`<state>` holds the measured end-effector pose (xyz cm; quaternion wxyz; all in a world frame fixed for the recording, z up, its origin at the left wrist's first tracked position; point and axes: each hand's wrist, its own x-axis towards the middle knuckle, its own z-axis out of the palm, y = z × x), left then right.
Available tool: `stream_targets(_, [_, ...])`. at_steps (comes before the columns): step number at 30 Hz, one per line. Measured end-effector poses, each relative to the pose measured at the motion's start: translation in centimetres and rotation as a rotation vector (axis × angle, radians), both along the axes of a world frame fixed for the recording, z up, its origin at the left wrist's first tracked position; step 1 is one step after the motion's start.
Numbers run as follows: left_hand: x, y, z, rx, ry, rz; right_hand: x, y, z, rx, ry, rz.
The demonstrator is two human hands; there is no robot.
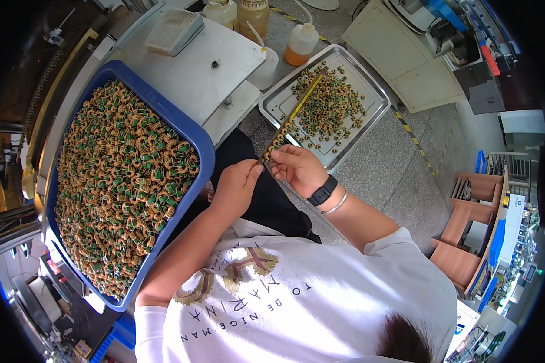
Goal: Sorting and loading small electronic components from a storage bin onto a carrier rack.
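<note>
My left hand (237, 186) is closed, thumb and fingers pinching the near end of a long narrow strip (307, 97). The strip is yellow toward its far end and darker near my hands, slanting away to the right over a metal tray (378, 112). Close beside it, my right hand (301, 167) is closed in a pinch at the strip, where small copper-coloured coils show along its edge. What lies between those fingertips is too small to tell. In the tray is a loose pile of green-and-copper wire-wound ring coils (330, 104).
A blue bin (203, 142) heaped with similar coils (118, 181) stands to my left. Beyond it are a metal table (181, 72) with a pale box (174, 31), and bottles of orange liquid (301, 43). A cabinet (399, 54) stands past the tray; wooden shelving (466, 236) is at right.
</note>
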<state>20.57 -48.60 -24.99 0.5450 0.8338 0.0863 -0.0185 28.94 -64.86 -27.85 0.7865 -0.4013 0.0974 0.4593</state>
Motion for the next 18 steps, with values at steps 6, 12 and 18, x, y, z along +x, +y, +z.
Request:
stream_targets(6, [-0.1,0.4,0.3,0.012,0.007,-0.064,3.9,-1.3,-1.4,-0.043,-0.021,-0.142])
stream_targets(12, [-2.5,1.1,1.2,0.017,0.066,-0.165,10.7,-5.2,-5.2,-0.127,-0.023,-0.336])
stream_targets(18, [-9.1,4.3,3.5,-0.123,0.253,-0.122,15.2,-9.1,-7.9,-0.299,-0.083,-0.616])
